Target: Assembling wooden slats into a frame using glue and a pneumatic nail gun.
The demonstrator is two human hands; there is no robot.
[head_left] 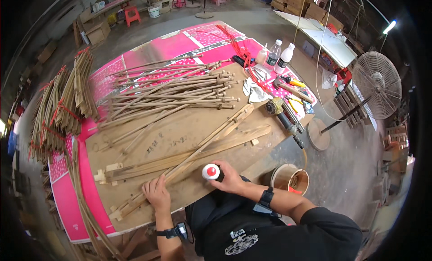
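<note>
My right hand (229,179) is closed round a squeeze bottle (211,172) with a white top and a red tip, held upright over the near part of the table. My left hand (157,194) bends its fingers over a long thin wooden rod (198,149), pressing it near its lower end; the fingertips are partly hidden. That rod slants away to the upper right, lying over wider wooden strips (216,143). Small wooden blocks (116,214) sit at the strips' lower left end, by my left hand, and another block (255,142) lies near their right end.
Knobbed wooden rods (175,93) lie piled at the table's far side. Tied bundles of sticks (72,97) stand at the left. Bottles (284,58), a pneumatic tool (281,113) and hand tools fill the right corner. Beyond are a bucket (278,178) and a standing fan (377,79).
</note>
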